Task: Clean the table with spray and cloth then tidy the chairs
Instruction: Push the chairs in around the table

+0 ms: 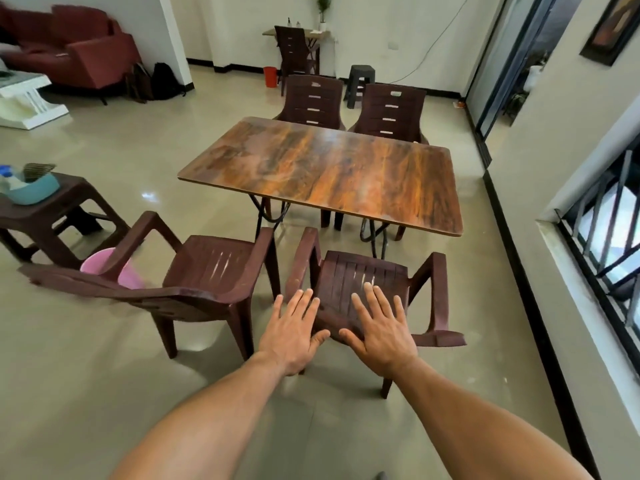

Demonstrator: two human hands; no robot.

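Observation:
A wooden table [325, 168] stands in the middle of the room with a bare top. Two brown plastic chairs [311, 100] [391, 112] are tucked in at its far side. At the near side, a brown chair [367, 271] faces the table. My left hand [294, 330] and my right hand [379, 327] lie flat with straight fingers over the top of its backrest. A second near chair [207, 268] stands to its left, turned at an angle. A spray bottle [7, 176] and a cloth [36, 170] sit in a blue basin [31, 192] at the left.
The basin rests on a brown stool [59, 216] with a pink bucket [114, 268] beside it. A wall with a barred window [602, 244] runs along the right. A red sofa [69, 53], a dark stool [360, 81] and a side table with chair [298, 46] stand farther back.

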